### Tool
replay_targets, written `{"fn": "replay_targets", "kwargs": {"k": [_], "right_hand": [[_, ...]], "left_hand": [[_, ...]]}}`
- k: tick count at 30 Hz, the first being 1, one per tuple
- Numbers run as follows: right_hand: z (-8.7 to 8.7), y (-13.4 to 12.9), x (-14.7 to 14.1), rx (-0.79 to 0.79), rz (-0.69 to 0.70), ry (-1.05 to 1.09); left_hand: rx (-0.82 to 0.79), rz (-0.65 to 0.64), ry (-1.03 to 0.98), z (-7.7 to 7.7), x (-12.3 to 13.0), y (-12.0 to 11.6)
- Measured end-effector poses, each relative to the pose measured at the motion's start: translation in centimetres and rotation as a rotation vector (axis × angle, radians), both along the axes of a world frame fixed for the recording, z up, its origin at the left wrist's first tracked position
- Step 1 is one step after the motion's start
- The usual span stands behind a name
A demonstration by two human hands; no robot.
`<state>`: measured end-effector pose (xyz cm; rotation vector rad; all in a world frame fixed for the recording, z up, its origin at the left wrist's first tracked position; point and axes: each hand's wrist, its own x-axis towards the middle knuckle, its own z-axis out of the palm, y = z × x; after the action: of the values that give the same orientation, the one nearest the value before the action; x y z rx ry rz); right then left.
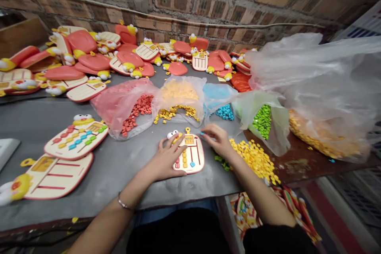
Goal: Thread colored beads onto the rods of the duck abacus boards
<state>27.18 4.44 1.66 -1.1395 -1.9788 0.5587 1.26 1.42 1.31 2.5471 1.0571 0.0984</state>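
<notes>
Cream duck-shaped abacus board (190, 154) flat on the grey table (125, 186), long axis running away from you, hanger tab (187, 130) pointing ahead; your left hand (166, 158) open, fingers resting on the board; your right hand (216, 141) just beside it, fingertips bunched, grip unclear, near loose yellow beads (254, 158).

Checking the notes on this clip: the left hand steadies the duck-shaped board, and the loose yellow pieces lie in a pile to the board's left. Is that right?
One thing is wrong: the loose yellow pieces lie to the right of the duck-shaped board, next to the right hand, as the head view shows. The left hand does steady the board.
</notes>
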Motion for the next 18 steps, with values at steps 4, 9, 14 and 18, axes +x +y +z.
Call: {"fn": "replay_targets", "kwargs": {"k": [4,9,14,18], "right_hand": [[-2.0,-0.1,-1.9,0.092,0.070,-0.149],[-2.6,-0.1,-1.7,0.210,0.070,-0.292],[-1.6,-1.6,-1.2,0.124,0.122,-0.295],[-1.6,-1.4,-1.9,-0.023,0.182,-0.184]], "left_hand": [[0.012,-0.013,-0.026,-0.2,-0.1,0.0],[0.018,-0.017,-0.010,0.0,-0.1,0.1],[0.020,-0.010,0.000,0.0,0.0,0.1],[0.019,0.012,-0.010,-0.2,0.0,0.1]]}}
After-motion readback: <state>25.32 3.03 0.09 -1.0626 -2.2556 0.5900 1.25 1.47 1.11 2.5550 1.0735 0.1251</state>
